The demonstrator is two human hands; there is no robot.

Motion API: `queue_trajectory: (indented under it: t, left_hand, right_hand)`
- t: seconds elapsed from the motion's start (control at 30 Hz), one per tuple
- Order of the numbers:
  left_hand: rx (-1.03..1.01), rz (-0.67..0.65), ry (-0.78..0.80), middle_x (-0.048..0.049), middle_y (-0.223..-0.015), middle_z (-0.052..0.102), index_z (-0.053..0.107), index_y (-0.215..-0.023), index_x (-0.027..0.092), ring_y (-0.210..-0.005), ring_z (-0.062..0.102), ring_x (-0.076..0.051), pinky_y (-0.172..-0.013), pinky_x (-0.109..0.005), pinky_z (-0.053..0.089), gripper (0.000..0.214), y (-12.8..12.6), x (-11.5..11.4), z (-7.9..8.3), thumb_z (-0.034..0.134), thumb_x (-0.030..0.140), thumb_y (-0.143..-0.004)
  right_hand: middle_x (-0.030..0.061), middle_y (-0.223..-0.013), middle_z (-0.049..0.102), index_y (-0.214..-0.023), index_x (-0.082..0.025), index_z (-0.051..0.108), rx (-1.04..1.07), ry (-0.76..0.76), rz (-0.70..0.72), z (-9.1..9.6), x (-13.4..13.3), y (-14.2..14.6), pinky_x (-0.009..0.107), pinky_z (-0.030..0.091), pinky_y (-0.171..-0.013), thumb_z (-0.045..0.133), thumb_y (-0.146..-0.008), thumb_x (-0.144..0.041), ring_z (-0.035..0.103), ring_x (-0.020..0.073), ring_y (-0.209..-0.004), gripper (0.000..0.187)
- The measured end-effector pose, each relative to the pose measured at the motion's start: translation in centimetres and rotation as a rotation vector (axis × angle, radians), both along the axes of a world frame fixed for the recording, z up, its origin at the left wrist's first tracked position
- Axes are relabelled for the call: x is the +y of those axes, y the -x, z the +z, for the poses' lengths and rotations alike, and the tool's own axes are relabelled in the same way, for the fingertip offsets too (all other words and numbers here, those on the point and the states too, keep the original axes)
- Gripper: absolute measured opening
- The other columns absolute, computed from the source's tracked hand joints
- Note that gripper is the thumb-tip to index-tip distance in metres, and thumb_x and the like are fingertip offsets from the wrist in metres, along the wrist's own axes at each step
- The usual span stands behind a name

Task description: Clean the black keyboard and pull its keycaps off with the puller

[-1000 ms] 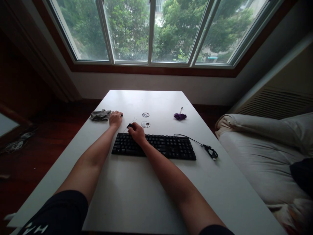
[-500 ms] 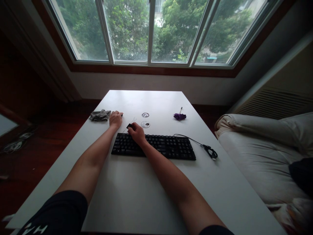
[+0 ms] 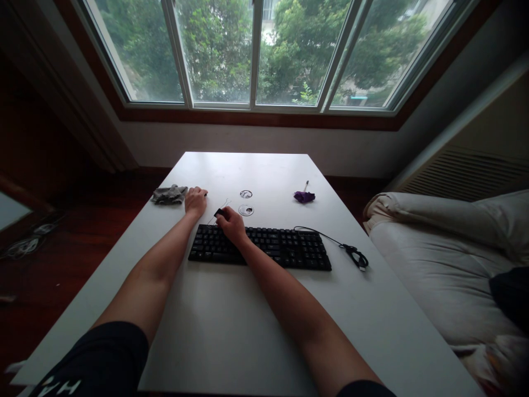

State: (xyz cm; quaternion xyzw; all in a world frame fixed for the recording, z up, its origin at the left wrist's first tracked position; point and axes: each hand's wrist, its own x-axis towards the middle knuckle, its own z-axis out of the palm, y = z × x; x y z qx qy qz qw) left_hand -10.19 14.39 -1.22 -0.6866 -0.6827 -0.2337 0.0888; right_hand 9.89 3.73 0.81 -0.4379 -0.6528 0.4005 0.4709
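Observation:
My left hand (image 3: 195, 202) rests on the white table (image 3: 231, 331), its fingers curled together. Something small and dark shows at its fingertips, too small to name. Just left of it lies a crumpled grey cloth (image 3: 169, 194). My right hand (image 3: 233, 225) is closed in a pinch on a small black flat piece (image 3: 219, 213), over the upper left part of a black keyboard (image 3: 285, 248). Thin wire-like lines (image 3: 226, 203) show beside that piece; whether they join it I cannot tell. Part of the keyboard is hidden behind my right hand and forearm.
Two round, clear-looking discs with dark markings (image 3: 246, 210) lie beyond the keyboard. A bundled purple thing (image 3: 304, 197) with a thin stick lies farther right. The keyboard's coiled USB cable (image 3: 356, 256) is near the table's right side. A pale sofa (image 3: 413, 264) stands to the right.

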Motion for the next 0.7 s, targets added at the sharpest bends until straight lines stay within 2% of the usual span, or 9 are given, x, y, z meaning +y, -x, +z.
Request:
queue_trajectory:
  t: [0.33, 0.7]
  left_hand:
    - [-0.025, 0.045, -0.032, -0.0166, -0.126, 0.060, 0.069, -0.125, 0.024, -0.122, 0.047, -0.037, -0.101, -0.051, 0.035, 0.042, 0.08, -0.15, 0.21, 0.048, 0.015, -0.089]
    - [-0.021, 0.027, -0.032, -0.0137, -0.131, 0.060, 0.074, -0.112, 0.024, -0.125, 0.046, -0.034, -0.102, -0.050, 0.035, 0.036, 0.11, -0.24, 0.09, 0.048, 0.013, -0.089]
  right_hand:
    - [-0.0042, -0.072, 0.069, -0.087, -0.026, 0.060, 0.013, -0.013, -0.002, -0.25, 0.15, 0.12, 0.026, 0.051, -0.069, 0.057, -0.089, -0.038, 0.068, 0.0169, -0.071, 0.013]
    - [-0.0040, -0.072, 0.069, -0.087, -0.026, 0.061, 0.014, 0.001, 0.008, -0.19, 0.14, 0.10, 0.027, 0.052, -0.070, 0.057, -0.088, -0.036, 0.068, 0.0171, -0.071, 0.011]
